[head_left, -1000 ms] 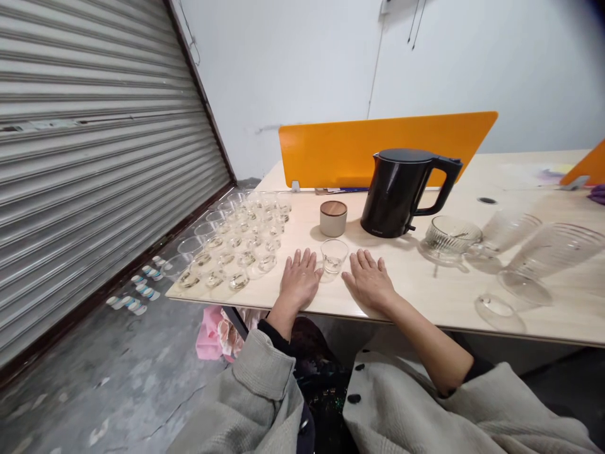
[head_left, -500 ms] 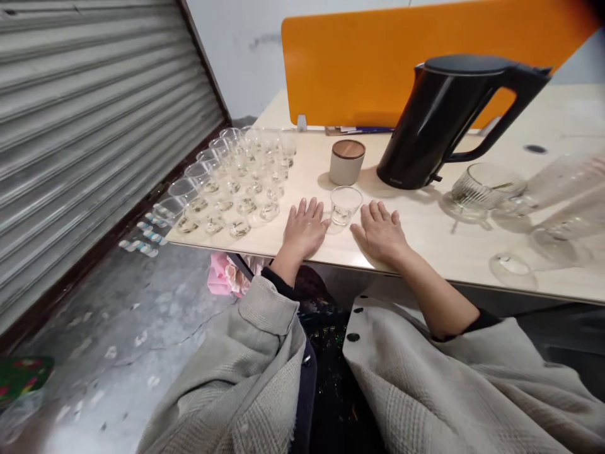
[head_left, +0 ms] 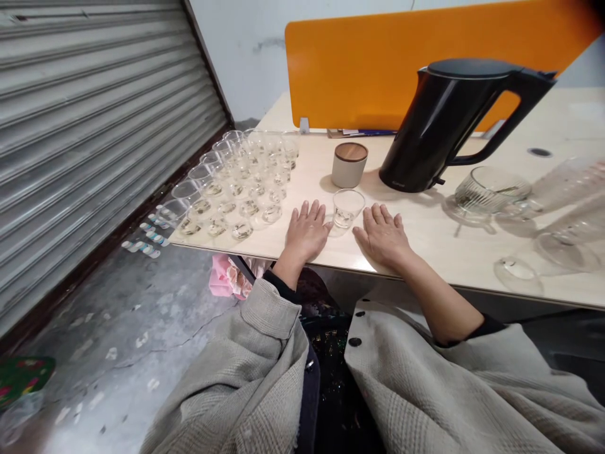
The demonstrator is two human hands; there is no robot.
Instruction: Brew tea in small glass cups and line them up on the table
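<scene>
My left hand lies flat, palm down, on the pale tabletop, fingers stretched out and holding nothing. On the other side of a clear plastic cup, my right hand rests flat too, fingers apart. The cup stands upright between both hands, with a few dark bits near its bottom; whether the left thumb touches it I cannot tell. Behind it is a grey canister with a wooden lid. A black kettle stands to the right of the canister.
Several clear cups with dark bits inside stand in rows at the left table end. A ribbed glass pitcher and stacked clear cups are on the right. An orange divider closes the back. Small bottles stand on the floor.
The whole view has shifted very slightly. Both hands and the cup keep their places on the table.
</scene>
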